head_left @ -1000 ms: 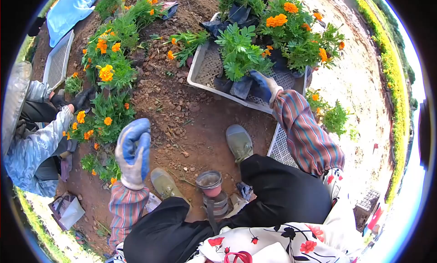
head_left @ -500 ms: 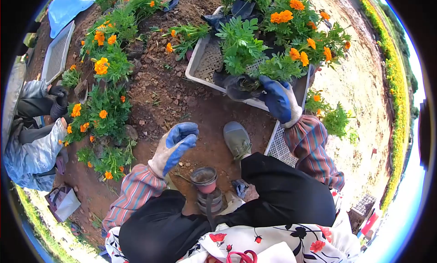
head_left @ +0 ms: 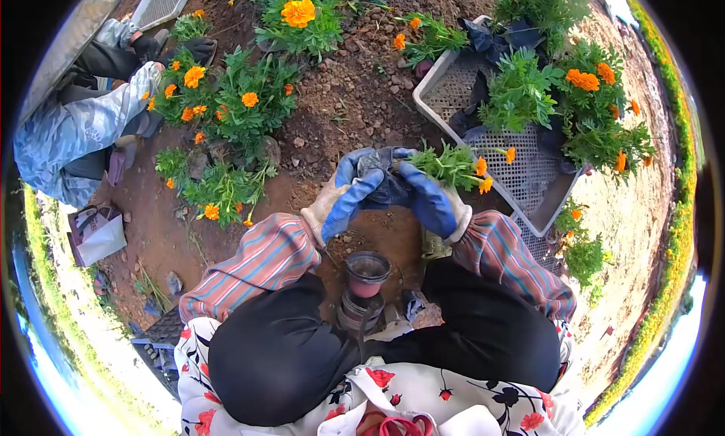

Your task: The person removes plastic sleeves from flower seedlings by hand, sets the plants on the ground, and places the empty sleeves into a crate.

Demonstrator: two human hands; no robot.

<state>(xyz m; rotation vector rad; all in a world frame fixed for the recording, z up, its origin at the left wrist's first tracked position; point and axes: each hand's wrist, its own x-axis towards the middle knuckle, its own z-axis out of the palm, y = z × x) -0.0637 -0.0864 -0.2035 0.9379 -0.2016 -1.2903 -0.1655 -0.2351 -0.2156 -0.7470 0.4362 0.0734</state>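
Observation:
Both my gloved hands are closed around a marigold seedling in a black plastic grow bag [head_left: 389,181], held in front of my knees. The plant lies tipped to the right, with its leaves and orange blooms [head_left: 483,172] past my right hand. My left hand [head_left: 346,193] grips the bag's left end, and my right hand [head_left: 434,198] wraps its leafy side. Below them, a small pot [head_left: 368,268] sits on a stack of pots between my legs. To the right stands a grey mesh crate [head_left: 521,172] with several potted marigolds [head_left: 521,92].
At the left, a co-worker in a camouflage sleeve [head_left: 68,141] crouches beside a cluster of marigolds [head_left: 242,107]. A bag [head_left: 98,236] lies on the soil behind them. Another tray [head_left: 162,2] is at the top left. Bare, stony soil [head_left: 325,111] stretches ahead.
My right hand has brought a bagged marigold from the crate toward the middle. My left hand has moved up and closed on the bag. The view has turned left.

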